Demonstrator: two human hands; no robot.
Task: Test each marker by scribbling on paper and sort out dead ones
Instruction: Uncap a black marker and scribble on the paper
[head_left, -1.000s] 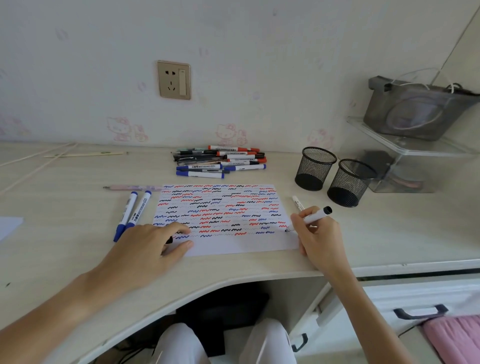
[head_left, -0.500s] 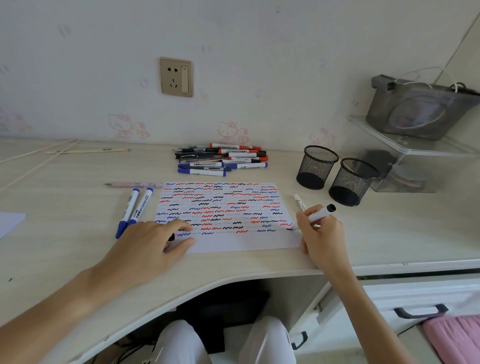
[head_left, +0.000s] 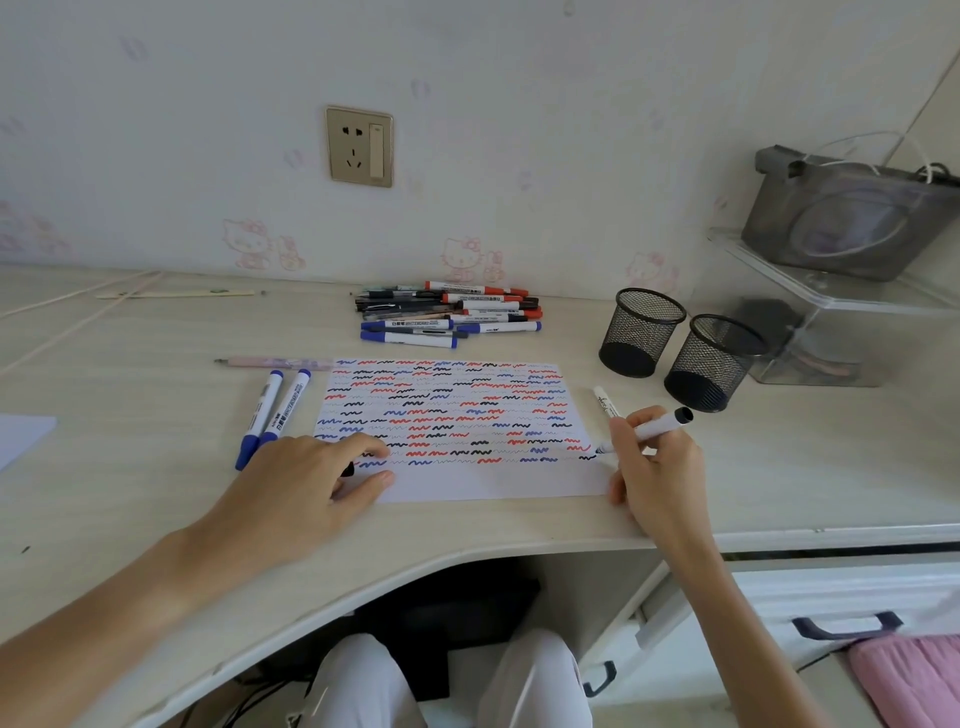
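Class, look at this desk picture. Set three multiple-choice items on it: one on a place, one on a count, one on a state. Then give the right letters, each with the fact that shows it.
1. Where do the two blue-capped markers lie?
A. left of the paper
B. inside a mesh cup
C. on the clear shelf

2. How many black mesh cups stand on the desk?
A. one
B. two
C. four

3. What is the right hand doing?
A. lying flat and empty
B. reaching into a cup
C. holding a marker with its tip at the paper

Answers:
1 A, they lie side by side on the desk left of the paper.
2 B, one mesh cup stands beside a second.
3 C, its fingers grip the black-ended marker, tip at the sheet's right edge.
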